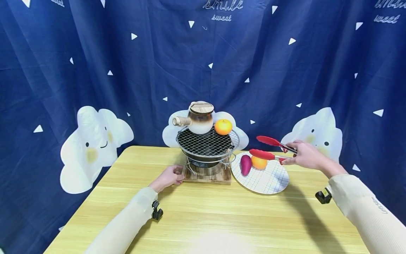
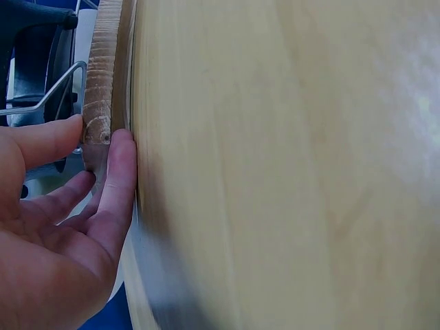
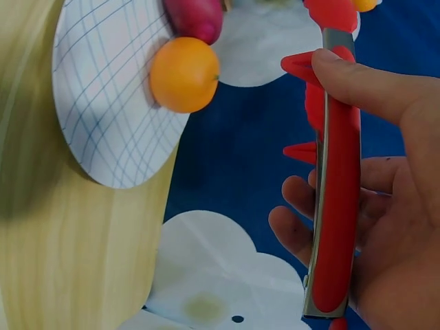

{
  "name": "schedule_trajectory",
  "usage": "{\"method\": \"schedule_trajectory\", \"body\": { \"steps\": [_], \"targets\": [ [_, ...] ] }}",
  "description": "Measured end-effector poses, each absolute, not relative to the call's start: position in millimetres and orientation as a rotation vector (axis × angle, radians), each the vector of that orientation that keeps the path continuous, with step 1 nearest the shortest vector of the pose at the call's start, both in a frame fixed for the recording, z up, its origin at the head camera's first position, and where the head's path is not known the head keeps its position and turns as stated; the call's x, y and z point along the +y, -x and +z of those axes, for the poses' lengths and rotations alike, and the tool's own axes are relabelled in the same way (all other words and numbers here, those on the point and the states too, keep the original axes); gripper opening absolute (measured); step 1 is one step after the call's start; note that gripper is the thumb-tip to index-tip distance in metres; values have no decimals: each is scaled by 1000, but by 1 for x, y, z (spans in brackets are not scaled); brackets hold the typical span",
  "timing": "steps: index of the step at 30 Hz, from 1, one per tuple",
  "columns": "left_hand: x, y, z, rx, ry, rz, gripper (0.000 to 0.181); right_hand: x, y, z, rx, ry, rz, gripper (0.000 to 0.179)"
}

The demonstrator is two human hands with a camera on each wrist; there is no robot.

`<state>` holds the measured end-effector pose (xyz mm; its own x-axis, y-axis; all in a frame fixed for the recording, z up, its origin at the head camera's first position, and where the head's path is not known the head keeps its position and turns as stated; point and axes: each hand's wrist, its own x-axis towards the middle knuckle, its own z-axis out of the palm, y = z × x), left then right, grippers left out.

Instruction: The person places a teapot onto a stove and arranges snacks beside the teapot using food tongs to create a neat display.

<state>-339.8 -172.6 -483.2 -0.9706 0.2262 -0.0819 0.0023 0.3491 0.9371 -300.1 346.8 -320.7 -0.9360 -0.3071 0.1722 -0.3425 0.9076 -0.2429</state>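
Note:
My left hand (image 1: 169,176) pinches the left front corner of the wooden board (image 1: 207,179) under a round tabletop grill; the thumb and fingers meet its edge in the left wrist view. In my right hand (image 1: 306,155) I hold red-tipped metal tongs (image 3: 337,206), their arms spread and nothing between the tips. The tips are over a white checked plate (image 1: 272,183). On that plate lie an orange (image 1: 259,163) and a purple sweet potato (image 1: 245,165). A second orange (image 1: 223,127) sits on the grill mesh (image 1: 206,146), right of a clay teapot (image 1: 200,123).
The teapot has a wooden lid (image 1: 202,107) and a wrapped side handle (image 1: 181,121) pointing left. Wire handles stick out beside the grill. Behind the wooden table (image 1: 203,211) hangs a blue curtain (image 1: 142,70) with white clouds, close to the table's back edge.

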Motion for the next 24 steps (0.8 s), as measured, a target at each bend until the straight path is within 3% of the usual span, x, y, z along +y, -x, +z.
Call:
{"method": "schedule_trajectory", "body": {
  "steps": [24],
  "targets": [
    [-174, 342, -485, 2388, -222, 1689, 57, 364, 305, -353, -2986, -503, 490, 93]
  ]
}}
